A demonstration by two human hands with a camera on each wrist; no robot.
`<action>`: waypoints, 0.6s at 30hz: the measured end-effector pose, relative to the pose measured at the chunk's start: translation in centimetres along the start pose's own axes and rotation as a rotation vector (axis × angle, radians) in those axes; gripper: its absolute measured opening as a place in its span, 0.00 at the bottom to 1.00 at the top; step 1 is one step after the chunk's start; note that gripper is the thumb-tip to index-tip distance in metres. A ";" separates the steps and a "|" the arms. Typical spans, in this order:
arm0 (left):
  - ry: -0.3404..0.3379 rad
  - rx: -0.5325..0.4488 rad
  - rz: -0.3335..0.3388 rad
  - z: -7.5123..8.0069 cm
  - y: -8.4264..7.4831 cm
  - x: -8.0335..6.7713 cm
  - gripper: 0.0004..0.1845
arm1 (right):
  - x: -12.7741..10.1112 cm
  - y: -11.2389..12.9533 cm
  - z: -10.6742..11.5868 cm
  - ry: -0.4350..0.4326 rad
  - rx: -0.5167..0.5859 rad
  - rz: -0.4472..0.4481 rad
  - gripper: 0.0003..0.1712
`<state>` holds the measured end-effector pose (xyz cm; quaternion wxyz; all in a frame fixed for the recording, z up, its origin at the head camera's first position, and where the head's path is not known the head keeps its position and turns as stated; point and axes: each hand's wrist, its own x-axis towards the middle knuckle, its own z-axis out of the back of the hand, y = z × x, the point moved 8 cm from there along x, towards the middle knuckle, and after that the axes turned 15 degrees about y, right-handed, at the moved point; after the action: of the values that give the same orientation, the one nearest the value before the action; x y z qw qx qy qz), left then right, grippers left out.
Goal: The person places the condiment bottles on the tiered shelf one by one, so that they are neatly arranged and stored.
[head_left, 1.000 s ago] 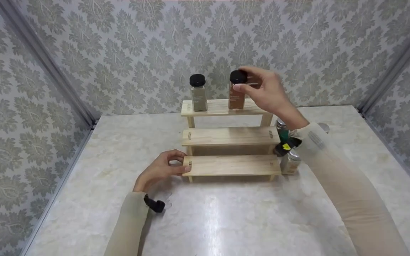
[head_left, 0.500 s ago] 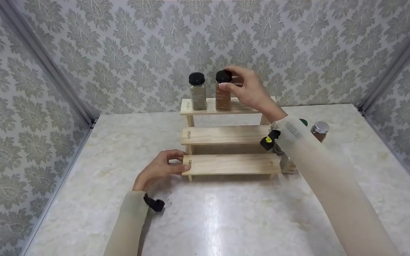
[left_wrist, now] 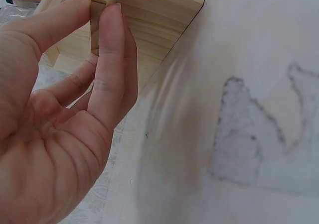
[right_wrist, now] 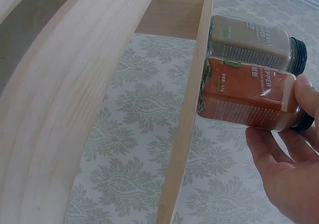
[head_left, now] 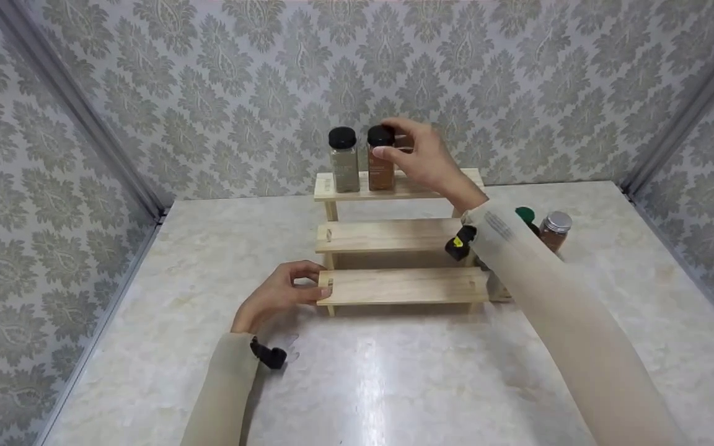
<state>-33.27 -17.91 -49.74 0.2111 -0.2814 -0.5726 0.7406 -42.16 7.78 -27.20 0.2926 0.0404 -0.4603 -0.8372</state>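
My right hand (head_left: 428,162) pinches the black cap of the square glass jar of orange-brown spice (head_left: 381,166), fingers curled round its top; the jar stands on the top step of the three-tiered pale wooden rack (head_left: 394,238), just below my fingertips. Its label reads "PEPPER" in the right wrist view (right_wrist: 246,97). Just beside it, away from my palm, stands the black-capped glass jar of grey-green spice (head_left: 344,161), label too small to read. My left hand (head_left: 282,294) grips the near end of the rack's lowest board, thumb and fingers pressed to smooth, straight-grained wood (left_wrist: 144,15), on the marbled white tabletop (head_left: 357,384).
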 end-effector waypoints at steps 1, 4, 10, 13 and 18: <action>0.002 0.002 -0.002 0.0 0.0 0.0 0.26 | -0.1 0.0 0.0 0.003 0.001 -0.008 0.33; 0.007 -0.003 -0.003 -0.1 0.1 0.1 0.26 | -0.3 -0.1 0.2 0.014 0.014 -0.032 0.39; 0.010 0.000 0.006 -0.2 0.1 0.2 0.27 | -1.5 0.2 1.1 0.025 0.040 -0.029 0.41; 0.000 -0.002 0.016 -0.1 0.0 0.1 0.27 | -2.4 0.5 1.6 0.024 0.011 -0.003 0.39; -0.009 0.008 0.022 0.0 -0.1 0.0 0.27 | -4.9 0.9 2.3 0.020 -0.042 0.023 0.36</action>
<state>-33.31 -17.88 -49.65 0.2015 -0.2835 -0.5674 0.7464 -38.52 11.69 -26.12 0.3076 0.0371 -0.4403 -0.8427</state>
